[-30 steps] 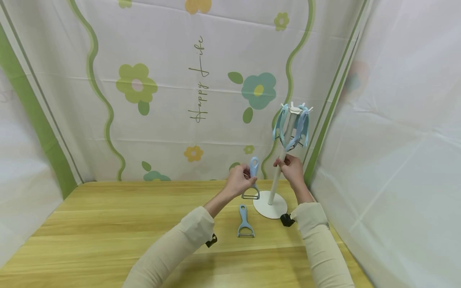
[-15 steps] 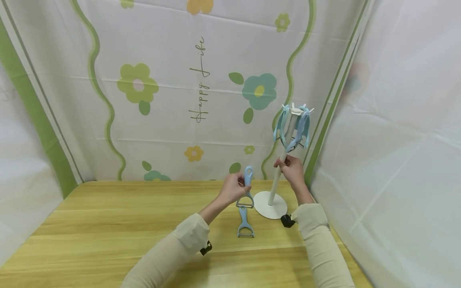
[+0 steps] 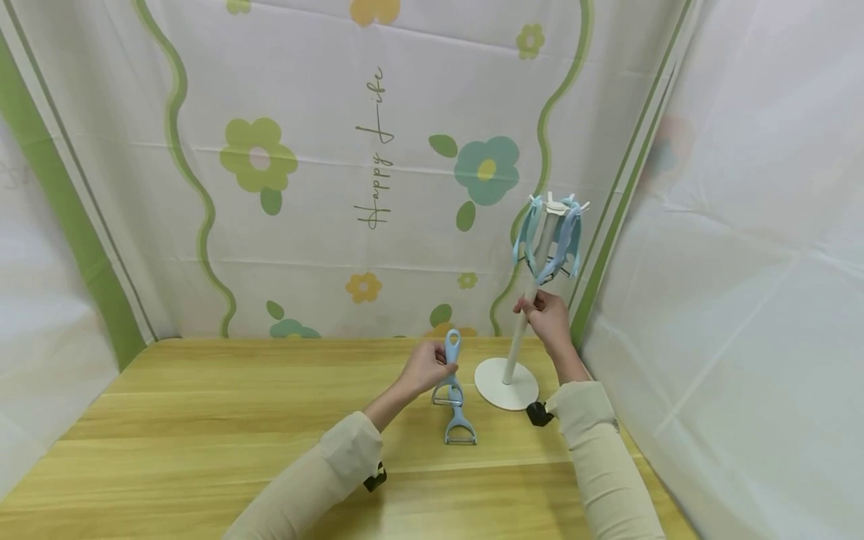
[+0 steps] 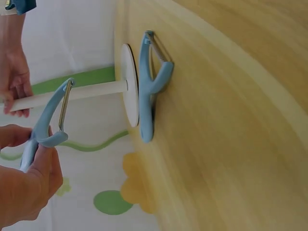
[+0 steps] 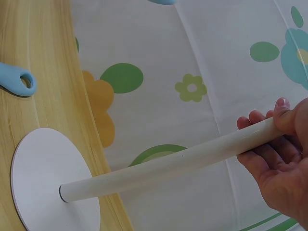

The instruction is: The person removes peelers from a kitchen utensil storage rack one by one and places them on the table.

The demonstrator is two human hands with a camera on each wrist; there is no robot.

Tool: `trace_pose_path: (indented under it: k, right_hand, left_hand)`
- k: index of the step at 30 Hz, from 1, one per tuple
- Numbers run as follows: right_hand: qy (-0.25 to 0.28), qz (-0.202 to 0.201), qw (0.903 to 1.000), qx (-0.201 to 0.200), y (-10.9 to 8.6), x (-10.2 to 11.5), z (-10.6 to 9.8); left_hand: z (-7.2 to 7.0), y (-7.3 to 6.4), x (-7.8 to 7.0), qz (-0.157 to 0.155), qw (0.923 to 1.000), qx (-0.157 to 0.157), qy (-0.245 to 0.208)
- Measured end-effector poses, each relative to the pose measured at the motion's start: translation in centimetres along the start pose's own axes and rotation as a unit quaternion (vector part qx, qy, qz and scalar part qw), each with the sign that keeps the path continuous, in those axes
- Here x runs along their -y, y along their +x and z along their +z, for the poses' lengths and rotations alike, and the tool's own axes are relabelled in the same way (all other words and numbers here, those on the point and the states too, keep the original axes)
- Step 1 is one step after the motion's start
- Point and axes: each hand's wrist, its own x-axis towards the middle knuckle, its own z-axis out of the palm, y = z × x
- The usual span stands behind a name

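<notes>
- Head view: the left hand [image 3: 427,366] is pinching a blue peeler [image 3: 452,352] above the table [image 3: 202,450], left of the white stand [image 3: 516,346], which the right hand [image 3: 548,319] is gripping. The step in hand seems to be handling one peeler while steadying the stand; the next move probably calls for a firm pinch and a path clear of the second peeler [image 3: 458,412], which is lying on the nearer wood. More peelers [image 3: 562,255] are hanging around the stand's top. The far curtain [image 3: 405,187] is creasing softly.
- Left wrist view: thumb and fingers are pressing the smooth, plastic-looking handle near its fork; a thin metal blade [image 4: 64,106] is bridging the curved prongs. Both peelers are staying apart.
- Right wrist view: thumb and fingers are curling round the slim, glossy stem [image 5: 168,168], well above the flat round base [image 5: 36,178].
</notes>
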Motion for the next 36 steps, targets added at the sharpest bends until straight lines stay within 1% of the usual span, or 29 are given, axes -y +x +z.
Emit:
trace_pose_path:
  k: [7, 11, 16, 20, 31, 36]
  right_hand:
    - [0.003, 0.001, 1.0000, -0.004, 0.1, 0.0, 0.0]
    - [0.004, -0.001, 1.0000, -0.004, 0.0, 0.2, 0.1]
    - [-0.005, -0.006, 1.0000, -0.004, 0.0, 0.2, 0.1]
    - [-0.004, -0.008, 1.0000, -0.003, -0.1, 0.2, 0.1]
    - [-0.004, -0.004, 1.0000, -0.004, 0.0, 0.1, 0.2]
    - [-0.008, -0.003, 0.9999, -0.008, 0.0, 0.2, 0.1]
  left_hand:
    - [0.1, -0.6, 1.2, -0.020, 0.9997, 0.007, -0.012]
    - [0.2, -0.9, 1.9, -0.026, 0.9996, 0.008, -0.006]
    - [0.1, -1.3, 2.6, -0.044, 0.9989, 0.015, 0.005]
    - [0.0, -1.7, 3.2, -0.056, 0.9982, 0.020, 0.001]
    - [-0.1, -2.5, 4.4, -0.093, 0.9952, 0.032, 0.003]
    - [0.0, -2.7, 4.9, -0.108, 0.9932, 0.041, 0.016]
